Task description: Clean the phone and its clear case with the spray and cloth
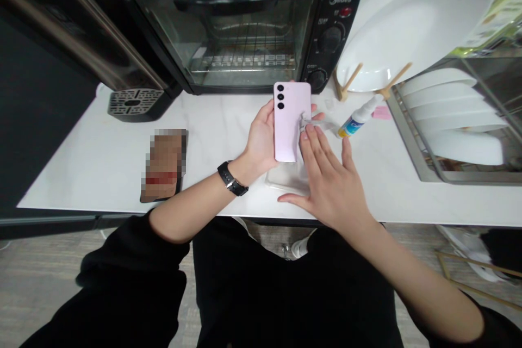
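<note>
Marbled counter (pixel 220 119); smooth pink phone (pixel 287 133), perhaps crumpled tissue (pixel 304 122).

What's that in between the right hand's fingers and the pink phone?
In the head view, a crumpled whitish wipe, maybe a tissue, lies between the fingers of the right hand and the pink phone.

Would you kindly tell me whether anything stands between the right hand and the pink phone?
Yes: a crumpled whitish wipe or tissue lies at the fingertips of the right hand, over the right side of the pink phone. Nothing visible separates the left hand from it.
</note>
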Demonstrator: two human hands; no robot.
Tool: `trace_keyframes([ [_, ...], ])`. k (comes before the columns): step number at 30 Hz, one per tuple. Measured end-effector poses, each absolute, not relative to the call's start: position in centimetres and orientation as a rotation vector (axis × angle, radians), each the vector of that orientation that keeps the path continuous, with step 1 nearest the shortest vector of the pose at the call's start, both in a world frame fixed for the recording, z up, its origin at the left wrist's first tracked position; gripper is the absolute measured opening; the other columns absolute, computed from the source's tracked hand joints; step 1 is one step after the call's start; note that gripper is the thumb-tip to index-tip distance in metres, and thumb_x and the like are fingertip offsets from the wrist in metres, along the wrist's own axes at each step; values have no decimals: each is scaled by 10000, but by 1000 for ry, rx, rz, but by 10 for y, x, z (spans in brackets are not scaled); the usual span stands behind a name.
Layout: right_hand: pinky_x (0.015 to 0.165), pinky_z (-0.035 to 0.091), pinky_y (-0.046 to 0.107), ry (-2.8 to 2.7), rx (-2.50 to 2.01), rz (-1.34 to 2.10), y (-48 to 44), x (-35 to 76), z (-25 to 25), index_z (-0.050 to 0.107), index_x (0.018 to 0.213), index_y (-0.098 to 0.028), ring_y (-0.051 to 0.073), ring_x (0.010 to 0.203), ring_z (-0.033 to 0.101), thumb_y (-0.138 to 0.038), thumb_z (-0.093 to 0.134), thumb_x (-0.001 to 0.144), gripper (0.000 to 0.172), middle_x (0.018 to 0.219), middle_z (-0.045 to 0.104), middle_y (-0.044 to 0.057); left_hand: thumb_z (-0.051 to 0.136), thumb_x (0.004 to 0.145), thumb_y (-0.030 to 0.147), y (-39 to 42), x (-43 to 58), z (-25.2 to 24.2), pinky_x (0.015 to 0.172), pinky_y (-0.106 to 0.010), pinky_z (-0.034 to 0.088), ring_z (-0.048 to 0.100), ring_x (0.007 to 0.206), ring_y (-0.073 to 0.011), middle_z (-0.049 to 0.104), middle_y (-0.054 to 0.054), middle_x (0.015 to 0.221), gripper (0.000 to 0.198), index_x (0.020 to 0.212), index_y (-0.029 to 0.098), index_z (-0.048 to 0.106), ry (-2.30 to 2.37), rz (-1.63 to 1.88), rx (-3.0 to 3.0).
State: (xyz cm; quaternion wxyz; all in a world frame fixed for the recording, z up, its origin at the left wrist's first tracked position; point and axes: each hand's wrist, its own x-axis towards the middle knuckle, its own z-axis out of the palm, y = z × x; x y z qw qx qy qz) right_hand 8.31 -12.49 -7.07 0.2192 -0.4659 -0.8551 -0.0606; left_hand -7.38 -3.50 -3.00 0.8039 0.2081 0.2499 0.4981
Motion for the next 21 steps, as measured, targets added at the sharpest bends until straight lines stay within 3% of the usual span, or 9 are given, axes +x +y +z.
trace_keyframes([
  [3, 1366, 168, 685, -2339, -1287, -156, -104, 91, -70, 150, 1754, -21, 427, 1691, 318, -817, 354, 1042, 1087, 1792, 308, 316, 391, 1131, 383, -35, -68, -37, 1268, -423, 509, 654, 1466, -265, 775, -54, 1421, 510, 1551, 208, 621, 566, 1100, 432],
  [9, 1361, 143, 723, -2330, -1321, -78, -66, 92, -62, 152, 1756, -37, 434, 1707, 271, -798, 401, 1039, 1075, 1812, 259, 314, 462, 1122, 354, -36, -63, -42, 1217, -422, 556, 717, 1372, -264, 830, -40, 1252, 425, 1422, 183, 708, 639, 1078, 403],
  [17, 1378, 101, 708, -2410, -1186, -26, -61, 72, -54, 154, 1757, -28, 419, 1720, 239, -833, 437, 1009, 1135, 1829, 223, 289, 376, 1141, 385, -35, -63, -43, 1170, -418, 579, 729, 1346, -259, 826, -41, 1216, 484, 1485, 192, 656, 595, 1063, 375],
  [21, 1397, 120, 665, -2441, -1053, 8, -86, 57, -61, 240, 1732, -2, 390, 1713, 277, -866, 415, 997, 1148, 1803, 300, 286, 312, 1135, 468, -35, -73, -42, 1090, -454, 609, 797, 1168, -265, 829, -56, 1169, 551, 1537, 251, 619, 527, 987, 403],
])
